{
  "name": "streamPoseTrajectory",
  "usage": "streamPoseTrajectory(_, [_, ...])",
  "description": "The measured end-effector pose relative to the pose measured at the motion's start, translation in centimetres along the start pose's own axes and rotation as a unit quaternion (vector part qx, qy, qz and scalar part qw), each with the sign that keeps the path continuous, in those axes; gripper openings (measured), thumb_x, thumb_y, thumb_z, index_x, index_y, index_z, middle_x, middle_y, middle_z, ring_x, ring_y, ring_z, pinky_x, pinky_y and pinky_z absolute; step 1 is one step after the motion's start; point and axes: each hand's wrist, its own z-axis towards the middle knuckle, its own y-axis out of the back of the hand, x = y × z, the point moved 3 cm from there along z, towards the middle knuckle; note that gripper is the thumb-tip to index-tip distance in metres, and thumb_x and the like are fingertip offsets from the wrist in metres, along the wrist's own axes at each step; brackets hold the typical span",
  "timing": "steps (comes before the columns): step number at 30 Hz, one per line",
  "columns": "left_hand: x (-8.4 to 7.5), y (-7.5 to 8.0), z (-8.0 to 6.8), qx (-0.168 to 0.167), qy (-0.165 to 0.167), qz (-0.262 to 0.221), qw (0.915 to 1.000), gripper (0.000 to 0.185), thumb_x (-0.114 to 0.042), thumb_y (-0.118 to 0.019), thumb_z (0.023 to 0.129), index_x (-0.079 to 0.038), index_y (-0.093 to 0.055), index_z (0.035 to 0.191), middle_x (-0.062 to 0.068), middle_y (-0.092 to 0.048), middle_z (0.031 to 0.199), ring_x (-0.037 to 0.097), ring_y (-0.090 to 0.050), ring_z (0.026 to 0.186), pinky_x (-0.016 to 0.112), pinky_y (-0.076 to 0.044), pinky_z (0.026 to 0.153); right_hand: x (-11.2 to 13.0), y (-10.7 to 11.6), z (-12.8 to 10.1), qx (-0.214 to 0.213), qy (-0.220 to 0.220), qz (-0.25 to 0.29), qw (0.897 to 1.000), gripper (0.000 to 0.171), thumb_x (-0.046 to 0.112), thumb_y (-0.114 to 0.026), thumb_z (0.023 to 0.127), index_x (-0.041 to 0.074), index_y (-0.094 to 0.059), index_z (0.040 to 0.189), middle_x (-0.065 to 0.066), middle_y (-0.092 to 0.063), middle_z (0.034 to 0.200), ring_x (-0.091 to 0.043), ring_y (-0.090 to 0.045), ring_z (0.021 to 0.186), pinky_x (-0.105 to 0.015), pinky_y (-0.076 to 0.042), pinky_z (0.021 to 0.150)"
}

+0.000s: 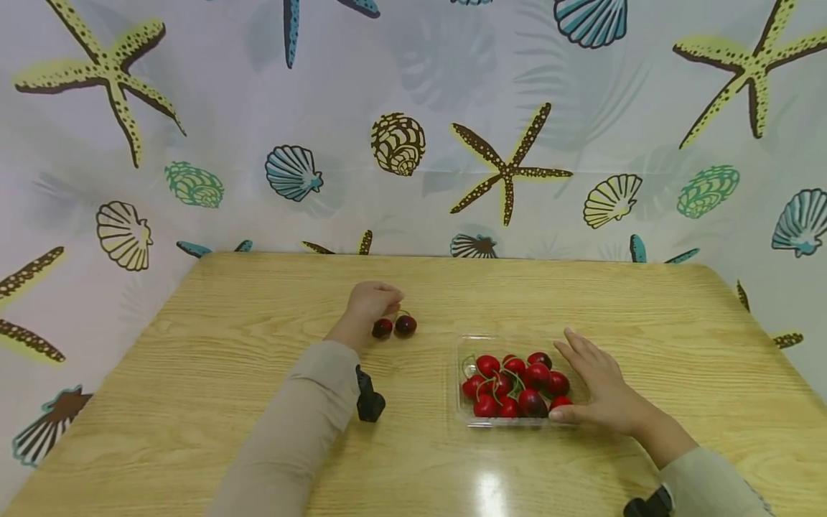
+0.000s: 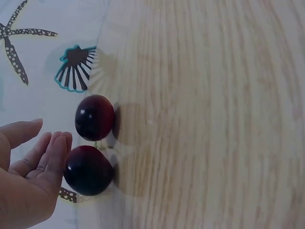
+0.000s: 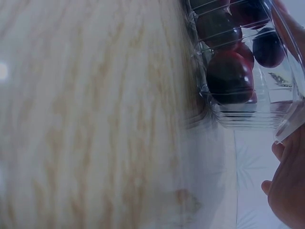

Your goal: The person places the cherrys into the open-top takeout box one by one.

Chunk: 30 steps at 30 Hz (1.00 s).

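Observation:
Two dark red cherries, a left one (image 1: 382, 328) and a right one (image 1: 405, 325), lie side by side on the table. Just beyond them is my left hand (image 1: 375, 298); in the left wrist view its thumb stands apart from its loosely bent fingers (image 2: 56, 155), which reach close to the nearer cherry (image 2: 88, 171). Whether they touch it I cannot tell. A clear plastic box (image 1: 510, 424) holds several bright and dark red cherries (image 1: 500, 385) with green stems. My right hand (image 1: 601, 388) spreads around the box's right end, thumb at the near corner, fingers toward the far corner.
The light wood-grain table (image 1: 258, 301) runs back to a white cloth (image 1: 349, 93) printed with starfish and shells. Black camera mounts (image 1: 370, 398) sit on both wrists, over beige sleeves (image 1: 284, 424).

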Motion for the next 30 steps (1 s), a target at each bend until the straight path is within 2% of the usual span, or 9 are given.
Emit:
streamPoseTrajectory(6, [0.7,0.2,1.0,-0.024,-0.005,0.016,0.9996,0.025,-0.01,-0.055,0.085,0.004,-0.057,0.104,0.016,-0.054,0.105,0.021,-0.056,0.086,0.031,-0.046,0.079,0.0,0.0,0.0,0.001,-0.001,0.001,1.0,0.092,0.044,-0.069,0.067,-0.001,-0.025,0.133,-0.018,-0.008,0.141,-0.039,-0.007,0.125,-0.064,-0.006,0.09])
streamPoseTrajectory(12, [1.8,0.3,2.3,-0.049,-0.023,0.089,0.9946,0.017,-0.012,-0.06,0.08,-0.001,-0.064,0.092,0.012,-0.061,0.084,0.015,-0.056,0.071,0.026,-0.047,0.064,0.1,0.1,0.0,0.005,0.001,0.005,1.0,0.092,0.044,-0.069,0.067,-0.001,-0.024,0.133,-0.018,-0.008,0.141,-0.039,-0.006,0.125,-0.064,-0.006,0.09])
streamPoseTrajectory(15, [3.5,0.4,4.6,-0.056,-0.035,0.125,0.99,0.01,-0.015,-0.062,0.077,-0.009,-0.067,0.083,0.006,-0.062,0.078,0.015,-0.056,0.071,0.025,-0.046,0.062,0.1,0.1,0.0,0.007,-0.001,0.006,1.0,0.093,0.044,-0.069,0.067,-0.001,-0.023,0.134,-0.018,-0.007,0.141,-0.039,-0.006,0.125,-0.064,-0.005,0.09])
streamPoseTrajectory(19, [3.4,0.2,4.8,-0.044,-0.023,0.162,0.9855,0.013,-0.011,-0.058,0.078,-0.008,-0.067,0.087,0.007,-0.061,0.088,0.02,-0.055,0.083,0.029,-0.047,0.07,0.0,0.1,0.0,0.006,-0.001,0.003,1.0,0.094,0.044,-0.07,0.066,-0.001,-0.023,0.134,-0.018,-0.008,0.141,-0.038,-0.006,0.125,-0.063,-0.005,0.091])
streamPoseTrajectory(21, [4.0,0.2,5.8,-0.035,-0.051,0.17,0.9835,0.012,-0.01,-0.06,0.075,-0.009,-0.068,0.084,0.006,-0.061,0.085,0.019,-0.054,0.078,0.028,-0.047,0.065,0.0,0.1,0.0,0.004,0.0,0.002,1.0,0.094,0.043,-0.07,0.065,-0.001,-0.024,0.133,-0.019,-0.008,0.14,-0.038,-0.006,0.125,-0.063,-0.005,0.091])
streamPoseTrajectory(22, [4.5,0.1,6.7,-0.026,-0.042,0.179,0.9827,0.014,-0.011,-0.061,0.076,-0.007,-0.067,0.088,0.008,-0.061,0.089,0.022,-0.054,0.082,0.031,-0.047,0.068,0.1,0.2,0.0,0.003,0.001,0.001,1.0,0.094,0.043,-0.071,0.065,-0.001,-0.024,0.133,-0.019,-0.008,0.14,-0.039,-0.006,0.125,-0.063,-0.005,0.091])
streamPoseTrajectory(26, [11.3,-0.3,16.8,-0.042,-0.081,0.229,0.9691,0.007,-0.02,-0.064,0.07,-0.015,-0.067,0.075,0.001,-0.06,0.075,0.019,-0.052,0.067,0.03,-0.045,0.052,0.0,0.2,-0.1,0.003,-0.001,0.002,1.0,0.094,0.043,-0.071,0.065,-0.001,-0.024,0.133,-0.019,-0.008,0.14,-0.039,-0.006,0.125,-0.063,-0.005,0.091])
streamPoseTrajectory(28, [14.3,-0.7,21.5,-0.051,-0.08,0.268,0.9587,0.007,-0.026,-0.066,0.068,-0.02,-0.067,0.071,-0.002,-0.06,0.074,0.018,-0.052,0.067,0.031,-0.045,0.054,-0.1,0.1,-0.1,0.004,-0.002,0.002,1.0,0.094,0.043,-0.071,0.065,-0.001,-0.024,0.133,-0.019,-0.008,0.14,-0.039,-0.006,0.125,-0.063,-0.005,0.091])
streamPoseTrajectory(30, [16.1,-0.8,24.3,-0.057,-0.099,0.298,0.9477,0.01,-0.033,-0.069,0.063,-0.025,-0.066,0.066,-0.008,-0.059,0.072,0.016,-0.053,0.068,0.031,-0.045,0.058,-0.1,0.1,-0.1,0.004,-0.002,0.001,1.0,0.094,0.043,-0.071,0.064,-0.002,-0.024,0.133,-0.019,-0.008,0.14,-0.039,-0.007,0.125,-0.063,-0.005,0.091])
